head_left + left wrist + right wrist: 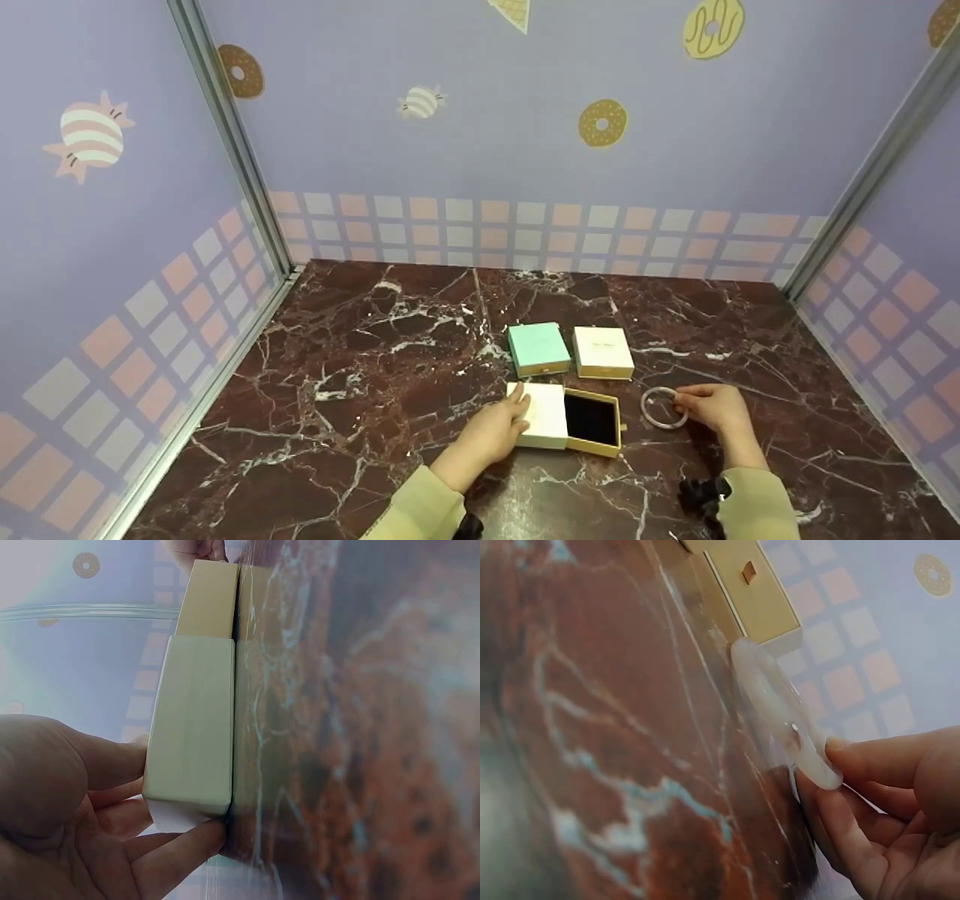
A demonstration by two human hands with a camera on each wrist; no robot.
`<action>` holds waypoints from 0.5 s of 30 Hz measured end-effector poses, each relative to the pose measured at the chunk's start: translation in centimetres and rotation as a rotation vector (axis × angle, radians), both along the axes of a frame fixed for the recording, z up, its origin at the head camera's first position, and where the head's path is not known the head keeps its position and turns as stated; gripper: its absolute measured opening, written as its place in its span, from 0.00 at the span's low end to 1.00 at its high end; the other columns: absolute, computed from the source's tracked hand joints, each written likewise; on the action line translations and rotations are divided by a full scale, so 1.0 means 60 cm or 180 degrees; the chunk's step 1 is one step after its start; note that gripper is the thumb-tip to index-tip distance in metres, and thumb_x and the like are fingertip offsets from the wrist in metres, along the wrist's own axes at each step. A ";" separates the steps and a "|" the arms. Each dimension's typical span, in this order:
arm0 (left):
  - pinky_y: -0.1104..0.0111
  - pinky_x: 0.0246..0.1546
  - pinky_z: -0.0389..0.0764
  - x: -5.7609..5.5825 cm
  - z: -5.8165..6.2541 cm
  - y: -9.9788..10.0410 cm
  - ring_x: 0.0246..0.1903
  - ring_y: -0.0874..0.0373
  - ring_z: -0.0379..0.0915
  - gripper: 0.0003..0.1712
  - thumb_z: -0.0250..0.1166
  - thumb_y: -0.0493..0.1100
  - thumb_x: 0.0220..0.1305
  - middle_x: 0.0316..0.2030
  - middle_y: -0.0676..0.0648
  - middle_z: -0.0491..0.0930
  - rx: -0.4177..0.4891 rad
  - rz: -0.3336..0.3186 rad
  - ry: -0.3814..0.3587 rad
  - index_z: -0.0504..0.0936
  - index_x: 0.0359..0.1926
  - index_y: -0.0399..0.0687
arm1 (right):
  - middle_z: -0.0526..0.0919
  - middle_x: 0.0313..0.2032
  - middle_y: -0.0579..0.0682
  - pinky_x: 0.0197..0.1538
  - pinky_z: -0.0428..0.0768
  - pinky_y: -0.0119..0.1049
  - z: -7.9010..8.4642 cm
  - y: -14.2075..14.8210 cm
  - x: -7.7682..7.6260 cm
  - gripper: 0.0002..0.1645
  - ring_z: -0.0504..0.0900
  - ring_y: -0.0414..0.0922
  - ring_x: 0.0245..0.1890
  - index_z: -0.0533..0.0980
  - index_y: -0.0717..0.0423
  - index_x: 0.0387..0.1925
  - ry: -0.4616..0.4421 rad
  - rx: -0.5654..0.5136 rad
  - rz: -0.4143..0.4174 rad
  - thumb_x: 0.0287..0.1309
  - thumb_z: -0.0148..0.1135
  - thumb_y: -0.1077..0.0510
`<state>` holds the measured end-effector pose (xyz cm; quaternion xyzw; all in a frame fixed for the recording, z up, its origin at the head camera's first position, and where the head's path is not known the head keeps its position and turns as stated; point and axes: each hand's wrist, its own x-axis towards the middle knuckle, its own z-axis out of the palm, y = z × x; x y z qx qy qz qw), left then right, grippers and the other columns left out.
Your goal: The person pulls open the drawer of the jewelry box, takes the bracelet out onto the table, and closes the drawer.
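Observation:
My left hand [491,427] grips the left end of a white drawer box [546,416], thumb and fingers at its top and end in the left wrist view. Its yellow drawer [619,424] sticks out to the right, showing a black lining [591,418] inside. To the right of the drawer, my right hand [712,407] pinches a pale, translucent bangle [646,414] by its right side, between thumb and fingers. The right wrist view shows the bangle [765,694] tilted close over the marbled tabletop.
Behind the opened box stand a mint green box [538,345] and another white box [602,349], both closed, side by side. The dark red marbled table [360,420] ends at patterned purple panels [480,135] joined by metal posts [240,150].

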<state>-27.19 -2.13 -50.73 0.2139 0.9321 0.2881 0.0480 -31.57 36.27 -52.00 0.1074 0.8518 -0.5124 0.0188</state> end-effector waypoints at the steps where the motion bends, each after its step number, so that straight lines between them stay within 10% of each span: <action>1: 0.50 0.67 0.77 0.000 0.000 0.000 0.68 0.37 0.72 0.30 0.61 0.42 0.75 0.78 0.39 0.60 -0.0007 0.0000 0.0000 0.70 0.74 0.40 | 0.91 0.28 0.50 0.29 0.82 0.21 0.000 0.000 0.000 0.19 0.83 0.31 0.25 0.80 0.80 0.50 0.0022 0.0103 0.0009 0.64 0.66 0.66; 15: 0.50 0.70 0.74 0.002 0.001 0.002 0.70 0.38 0.70 0.31 0.60 0.43 0.75 0.79 0.42 0.58 0.0074 0.0105 -0.0157 0.68 0.75 0.41 | 0.91 0.30 0.51 0.28 0.75 0.26 -0.003 -0.003 0.001 0.16 0.77 0.33 0.23 0.87 0.68 0.44 0.0139 0.0851 -0.0049 0.61 0.71 0.58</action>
